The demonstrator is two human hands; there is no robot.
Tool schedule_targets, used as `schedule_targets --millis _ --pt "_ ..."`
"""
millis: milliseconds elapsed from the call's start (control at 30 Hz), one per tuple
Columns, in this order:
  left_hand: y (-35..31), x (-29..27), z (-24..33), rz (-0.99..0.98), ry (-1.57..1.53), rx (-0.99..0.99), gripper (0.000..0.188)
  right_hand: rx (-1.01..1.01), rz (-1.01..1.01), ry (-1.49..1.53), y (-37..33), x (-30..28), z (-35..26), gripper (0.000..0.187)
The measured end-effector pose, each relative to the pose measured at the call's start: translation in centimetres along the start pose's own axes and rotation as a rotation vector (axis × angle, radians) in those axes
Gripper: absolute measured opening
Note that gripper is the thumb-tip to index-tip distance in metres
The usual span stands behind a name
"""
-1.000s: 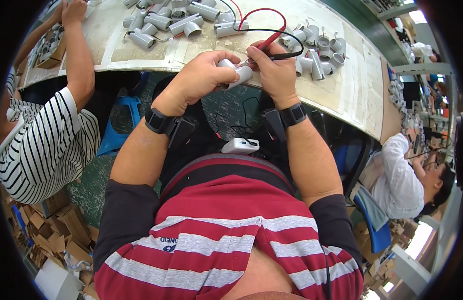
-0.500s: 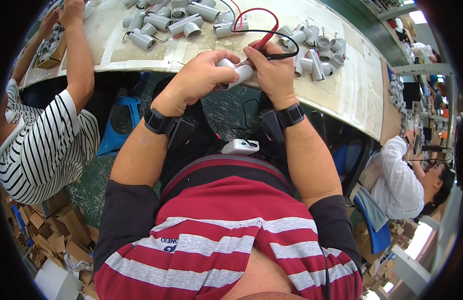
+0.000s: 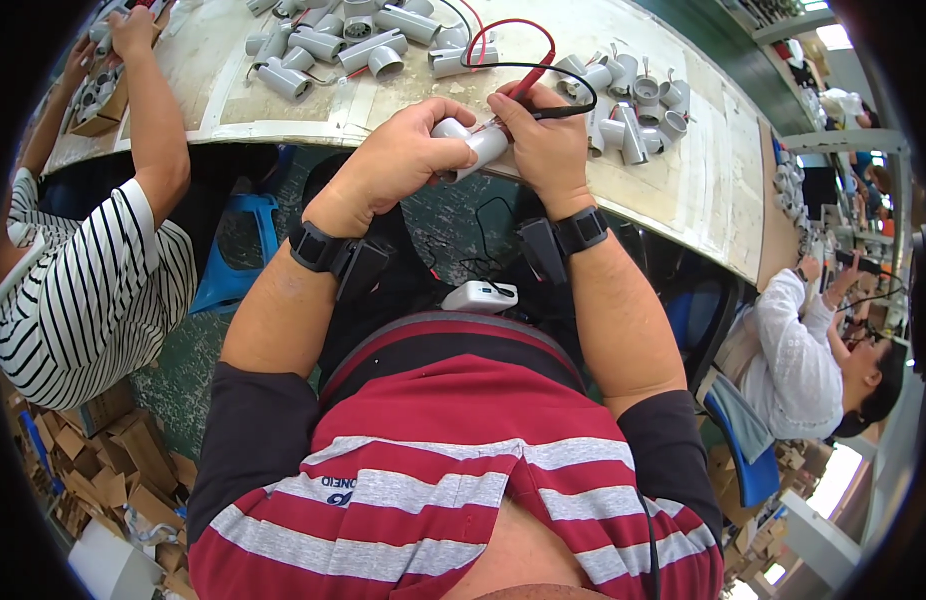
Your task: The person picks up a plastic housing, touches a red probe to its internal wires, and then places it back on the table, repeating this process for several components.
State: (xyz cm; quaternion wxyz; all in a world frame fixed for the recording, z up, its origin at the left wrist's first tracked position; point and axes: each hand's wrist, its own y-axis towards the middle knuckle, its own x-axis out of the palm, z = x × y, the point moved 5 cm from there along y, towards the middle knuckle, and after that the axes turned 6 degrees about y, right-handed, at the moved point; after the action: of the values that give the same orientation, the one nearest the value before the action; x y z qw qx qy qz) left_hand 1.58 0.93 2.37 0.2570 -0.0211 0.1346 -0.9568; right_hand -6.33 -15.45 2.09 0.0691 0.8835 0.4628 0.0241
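Observation:
My left hand [image 3: 403, 152] is closed round a light grey plastic tubular housing [image 3: 488, 148] at the table's near edge, its thumb pressed along the side. From the right, my right hand [image 3: 551, 150] grips a red test probe [image 3: 529, 84] and a black test probe [image 3: 567, 112] together like a pen. Their thin tips reach the housing's upper end, near small wires; exact contact is too small to make out. The red and black leads loop away over the table. Black bands with small boxes sit on both my wrists.
Several similar grey housings [image 3: 313, 42] lie heaped beyond my left hand, and another group [image 3: 645, 95] lies to the right on the worn table [image 3: 718, 190]. Below, a white device [image 3: 480, 295] with a cable rests near my lap. Co-workers sit left and right; a blue stool [image 3: 235, 255] stands at left.
My hands stay nearly in place, with the housing and probes barely shifted. The left co-worker's hands now hold a grey part over the box; the right co-worker's hands have risen.

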Motion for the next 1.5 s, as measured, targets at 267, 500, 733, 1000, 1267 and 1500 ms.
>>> schedule_targets --millis 267,500,733,1000,1267,1500 --pt "-0.1 0.0 0.1 0.002 0.009 0.002 0.048 -0.005 -0.003 0.03 -0.1 0.2 -0.1 0.013" --pt "-0.3 0.0 0.3 0.001 -0.014 -0.014 0.05 -0.011 0.011 0.002 -0.1 0.1 -0.1 0.013" --pt "-0.4 -0.3 0.3 0.068 0.028 0.043 0.054 0.015 0.016 0.031 -0.2 0.2 0.0 0.013" --pt "-0.1 -2.9 -0.5 0.306 0.138 0.161 0.057 0.06 0.026 0.04 -0.3 0.1 0.2 0.014" --pt "0.1 -3.9 0.4 0.651 0.466 0.472 0.044 0.038 0.038 -0.01 -0.6 0.3 0.0 0.015" --pt "-1.6 -0.4 1.7 0.8 0.933 0.877 0.032 0.001 0.034 -0.053 -0.6 0.5 -0.1 0.015"
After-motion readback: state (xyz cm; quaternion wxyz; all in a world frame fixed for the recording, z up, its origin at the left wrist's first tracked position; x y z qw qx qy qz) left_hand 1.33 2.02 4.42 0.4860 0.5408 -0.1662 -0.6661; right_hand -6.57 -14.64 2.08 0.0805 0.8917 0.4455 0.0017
